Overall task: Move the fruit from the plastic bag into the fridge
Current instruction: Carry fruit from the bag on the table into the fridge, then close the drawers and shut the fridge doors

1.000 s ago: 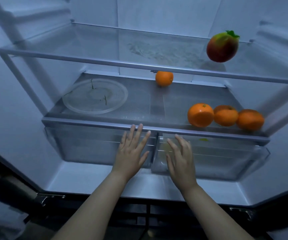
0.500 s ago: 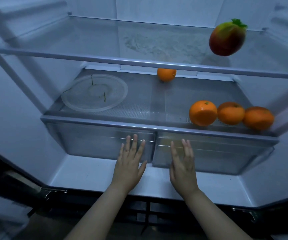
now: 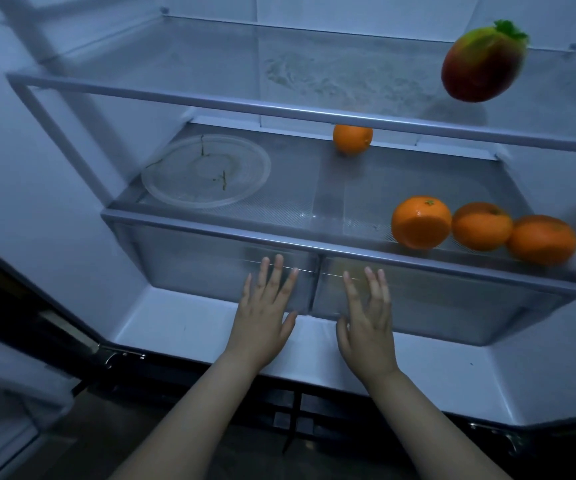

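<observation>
The fridge stands open before me. A red-green mango [image 3: 484, 62] lies on the upper glass shelf [image 3: 210, 98] at the right. On the lower glass shelf [image 3: 314, 202], three oranges sit in a row at the right front: one [image 3: 421, 221], a second [image 3: 481, 226], a third [image 3: 541, 239]. A lone orange [image 3: 352, 139] rests at the back. My left hand [image 3: 265, 317] and my right hand [image 3: 369, 323] hover flat, fingers spread, empty, in front of the two clear drawers [image 3: 210, 268]. No plastic bag shows.
A clear round plate [image 3: 206, 173] with a few green stems lies on the lower shelf's left. The right clear drawer [image 3: 452, 306] sits beside the left one, both closed. The fridge floor [image 3: 182, 323] is white; a dark door edge [image 3: 19, 306] runs at the left.
Both hands have drawn back and down, away from the shelf edge to in front of the drawers. The view has shifted, so the shelves sit further right.
</observation>
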`<state>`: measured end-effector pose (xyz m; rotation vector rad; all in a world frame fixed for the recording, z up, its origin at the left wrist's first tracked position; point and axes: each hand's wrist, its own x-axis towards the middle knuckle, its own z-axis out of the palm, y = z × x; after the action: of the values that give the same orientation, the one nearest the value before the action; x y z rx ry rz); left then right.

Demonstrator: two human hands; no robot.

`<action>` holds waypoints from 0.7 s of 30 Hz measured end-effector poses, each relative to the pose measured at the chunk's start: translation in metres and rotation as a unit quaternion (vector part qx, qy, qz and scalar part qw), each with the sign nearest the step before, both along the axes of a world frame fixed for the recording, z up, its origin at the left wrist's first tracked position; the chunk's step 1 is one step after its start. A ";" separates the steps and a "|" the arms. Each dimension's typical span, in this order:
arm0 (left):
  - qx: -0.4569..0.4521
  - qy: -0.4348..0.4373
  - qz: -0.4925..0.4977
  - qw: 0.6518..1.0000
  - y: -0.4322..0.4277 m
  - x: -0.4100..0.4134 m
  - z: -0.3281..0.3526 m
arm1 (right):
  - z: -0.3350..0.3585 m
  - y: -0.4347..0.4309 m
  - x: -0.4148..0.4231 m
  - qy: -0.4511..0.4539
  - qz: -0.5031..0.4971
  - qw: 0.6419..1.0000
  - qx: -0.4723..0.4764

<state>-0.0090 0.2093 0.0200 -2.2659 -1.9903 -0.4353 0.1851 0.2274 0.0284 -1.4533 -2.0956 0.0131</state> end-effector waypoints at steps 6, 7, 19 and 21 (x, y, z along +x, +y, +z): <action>-0.001 -0.043 0.043 0.998 -0.019 0.004 0.016 | 0.004 -0.003 -0.018 0.044 0.085 0.995 -0.015; 0.002 -0.044 0.057 0.997 -0.024 0.002 0.017 | 0.004 -0.004 -0.022 0.051 0.101 0.993 -0.018; -0.017 -0.032 0.220 0.975 -0.148 -0.061 0.024 | 0.001 -0.069 -0.088 0.056 0.235 0.968 -0.061; -0.015 -0.029 0.244 0.969 -0.175 -0.077 0.025 | 0.006 -0.086 -0.104 0.048 0.254 0.965 -0.054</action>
<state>-0.0857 0.0340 0.0451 -1.6964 -2.4875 -0.4231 0.0810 0.1413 0.0339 -0.9131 -2.3565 0.3931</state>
